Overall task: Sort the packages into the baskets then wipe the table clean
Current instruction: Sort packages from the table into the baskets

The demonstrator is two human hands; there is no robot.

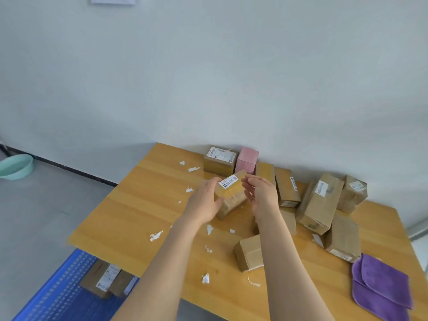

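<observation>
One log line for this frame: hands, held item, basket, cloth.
left hand: holds small taped cardboard box with white label | right hand: holds same box | blue plastic basket: two packages inside | purple cloth: untouched on wooden table

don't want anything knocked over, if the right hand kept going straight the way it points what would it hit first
Most likely the pink box by the wall, standing just beyond the right hand; depth is hard to judge from this one view.
</observation>
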